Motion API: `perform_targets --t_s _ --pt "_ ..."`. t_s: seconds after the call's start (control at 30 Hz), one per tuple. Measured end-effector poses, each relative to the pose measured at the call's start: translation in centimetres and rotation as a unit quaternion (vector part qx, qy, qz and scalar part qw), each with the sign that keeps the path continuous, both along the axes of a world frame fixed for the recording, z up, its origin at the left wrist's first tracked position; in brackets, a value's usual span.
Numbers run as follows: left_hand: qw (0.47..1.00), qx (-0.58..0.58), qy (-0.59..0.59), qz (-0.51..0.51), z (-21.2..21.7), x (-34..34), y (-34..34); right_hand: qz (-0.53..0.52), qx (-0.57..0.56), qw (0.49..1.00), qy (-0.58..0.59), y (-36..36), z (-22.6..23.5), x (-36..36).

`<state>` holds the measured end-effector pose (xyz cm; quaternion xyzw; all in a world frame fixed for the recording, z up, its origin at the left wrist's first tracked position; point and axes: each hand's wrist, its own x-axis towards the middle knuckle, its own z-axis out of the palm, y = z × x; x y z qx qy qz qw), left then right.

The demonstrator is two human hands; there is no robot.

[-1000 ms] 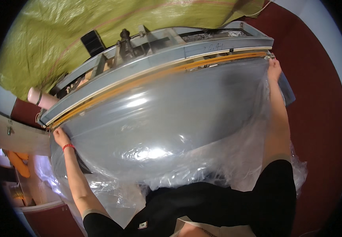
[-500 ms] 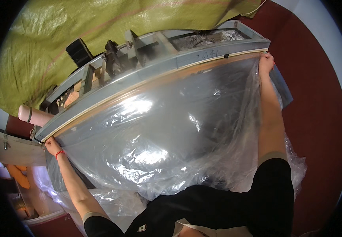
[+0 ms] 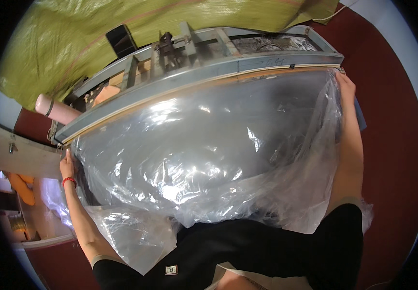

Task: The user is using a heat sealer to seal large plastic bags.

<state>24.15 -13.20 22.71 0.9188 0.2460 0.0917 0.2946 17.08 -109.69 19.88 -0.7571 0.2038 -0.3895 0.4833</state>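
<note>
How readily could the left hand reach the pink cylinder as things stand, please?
Probably yes: the left hand is near the pink cylinder, though the corner of the metal frame lies between them.

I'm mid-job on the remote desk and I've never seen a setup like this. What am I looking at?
There's no machine arm: these are a person's bare hands, seen from above by the left of two wide cameras worn on the head, so straight edges look bent. Clear film spreads from a long grey metal frame toward the body. The right hand appears to hold its far right corner; the left hand is by its left edge, grip unclear. Beyond the frame are a phone and a yellow-green sheet.
</note>
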Motion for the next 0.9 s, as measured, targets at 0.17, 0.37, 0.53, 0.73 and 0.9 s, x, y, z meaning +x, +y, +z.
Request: perform_targets --t_s 0.17,0.37,0.53,0.73,0.9 --pt "0.971 -0.175 -0.060 -0.148 3.1 -5.7 -6.4 -0.210 -0.037 0.976 0.042 -4.6 1.3 -9.1" --pt "0.905 -0.338 -0.078 -0.248 7.5 -10.1 -18.3 -0.530 -0.251 0.789 0.183 -4.5 6.1 -14.4" --pt "0.860 -0.402 -0.112 -0.292 10.2 -13.0 -22.6 -0.018 -0.167 0.986 -0.006 14.5 12.6 -4.4" --pt "0.860 -0.385 -0.091 -0.322 12.2 -16.0 -23.1 0.529 -0.286 0.796 -0.068 42.5 15.0 -2.4" --pt "0.881 -0.336 -0.066 -0.326 13.3 -17.8 -22.4 0.725 -0.108 0.677 -0.065 53.2 14.5 -3.3"
